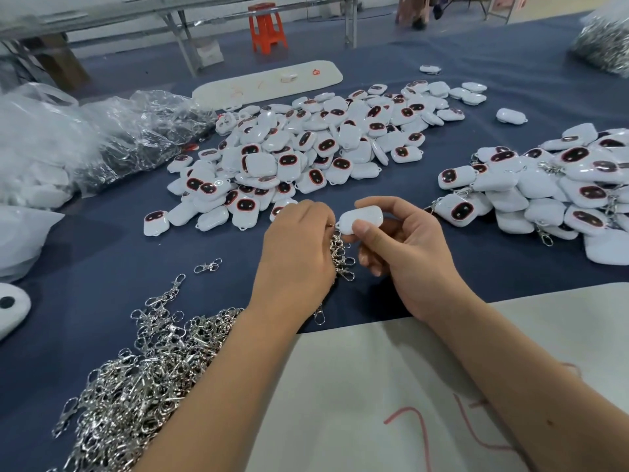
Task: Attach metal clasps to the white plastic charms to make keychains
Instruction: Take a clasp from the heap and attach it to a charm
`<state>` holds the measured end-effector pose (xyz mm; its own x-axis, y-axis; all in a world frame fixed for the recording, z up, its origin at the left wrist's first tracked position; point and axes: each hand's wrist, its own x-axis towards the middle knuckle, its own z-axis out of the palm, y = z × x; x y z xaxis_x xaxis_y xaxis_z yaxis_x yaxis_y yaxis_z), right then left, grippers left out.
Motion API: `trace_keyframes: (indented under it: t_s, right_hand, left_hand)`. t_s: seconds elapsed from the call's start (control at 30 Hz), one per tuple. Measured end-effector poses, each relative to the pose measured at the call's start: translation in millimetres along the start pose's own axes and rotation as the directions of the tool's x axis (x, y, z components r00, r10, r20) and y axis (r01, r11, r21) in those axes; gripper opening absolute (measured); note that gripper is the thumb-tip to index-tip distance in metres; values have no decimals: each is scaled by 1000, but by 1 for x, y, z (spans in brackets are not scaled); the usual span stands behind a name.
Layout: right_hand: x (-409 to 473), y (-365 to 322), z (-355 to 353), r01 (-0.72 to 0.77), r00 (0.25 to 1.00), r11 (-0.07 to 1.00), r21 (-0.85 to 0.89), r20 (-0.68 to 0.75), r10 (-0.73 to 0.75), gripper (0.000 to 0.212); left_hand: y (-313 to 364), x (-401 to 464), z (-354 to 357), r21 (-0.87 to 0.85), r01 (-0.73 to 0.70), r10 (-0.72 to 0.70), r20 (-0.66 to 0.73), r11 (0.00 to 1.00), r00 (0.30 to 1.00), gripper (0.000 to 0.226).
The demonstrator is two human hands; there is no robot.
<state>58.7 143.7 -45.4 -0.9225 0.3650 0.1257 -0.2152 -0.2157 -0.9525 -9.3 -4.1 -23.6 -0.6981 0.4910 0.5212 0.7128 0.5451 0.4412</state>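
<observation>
Indoors, blue tablecloth (102, 253), orange stool (267, 27)

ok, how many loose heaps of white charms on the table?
2: the centre heap in mid-table, and the right heap by the right edge, its charms already clasped. The plastic bags at left seem to hold more charms, mostly hidden.

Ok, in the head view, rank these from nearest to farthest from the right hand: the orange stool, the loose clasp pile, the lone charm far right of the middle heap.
From the right hand:
1. Loose clasp pile, near left.
2. Lone charm, beyond, right.
3. Orange stool, on the floor past the table.
</observation>
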Motion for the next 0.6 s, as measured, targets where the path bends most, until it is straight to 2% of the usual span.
trace_keyframes:
  t_s: [0.1, 0.13, 0.2, 0.3, 0.37, 0.4, 0.47, 0.6]
  right_hand:
    - [-2, 2, 2, 47, 999, 993, -110, -12, -48, 24]
    - [-2, 2, 3, 59, 998, 990, -127, -16, -62, 24]
    - [-2, 3, 3, 69, 997, 991, -113, -34, -73, 23]
    - [0, 2, 1, 46, 998, 999, 21, -50, -45, 23]
    - [1, 1, 0, 24, 998, 995, 102, -61, -18, 23]
    - [2, 1, -1, 18, 997, 993, 119, -72, -10, 23]
    - [3, 1, -2, 15, 995, 992, 122, -103, -2, 22]
    - [4, 0, -1, 53, 959, 997, 56, -281, -36, 17]
  left_hand:
    - [2, 0, 3, 69, -2, 1, 13, 998, 1000, 13]
    - [2, -1, 4, 39, 38, -38, 7, 999, 999, 13]
    - [0, -2, 5, -177, 198, -203, -8, 964, 979, 13]
    - [-3, -2, 8, -542, 375, -398, 80, 752, 914, 15]
    - [-4, -2, 9, -646, 416, -438, 137, 640, 888, 19]
    - [-4, -2, 10, -666, 421, -441, 151, 616, 885, 21]
    - [-4, -3, 11, -654, 409, -431, 138, 636, 892, 20]
    - [-1, -6, 13, -517, 326, -374, 13, 791, 927, 19]
